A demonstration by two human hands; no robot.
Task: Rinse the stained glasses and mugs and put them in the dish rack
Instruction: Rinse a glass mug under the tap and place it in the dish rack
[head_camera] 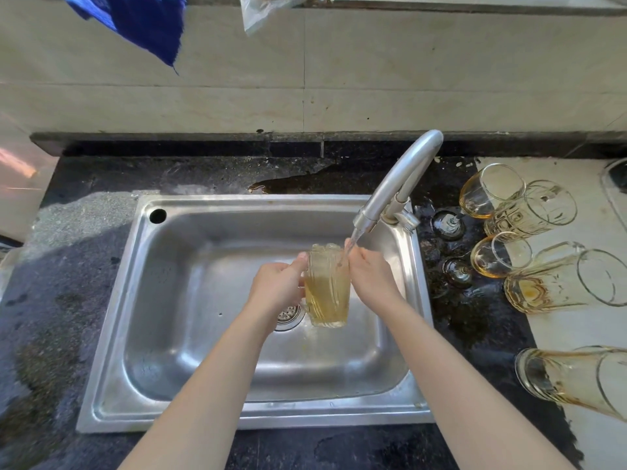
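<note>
1. Over the smooth steel sink [190, 334], beneath the curved metal faucet [403, 178], we hold one ribbed clear-glass mug [327, 293] upright, cloudy yellow water inside.
2. Our left hand [276, 283] curls round its handle; our right hand [371, 276] wraps its side near the rim.
3. Right of the sink, five amber-stained glasses [556, 286] lie sideways: two stemmed, three stemless.

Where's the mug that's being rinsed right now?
In the head view's centre, the glass mug is held over the sink, just right of the drain, under the stream from the faucet, between the left hand and the right hand.
</note>
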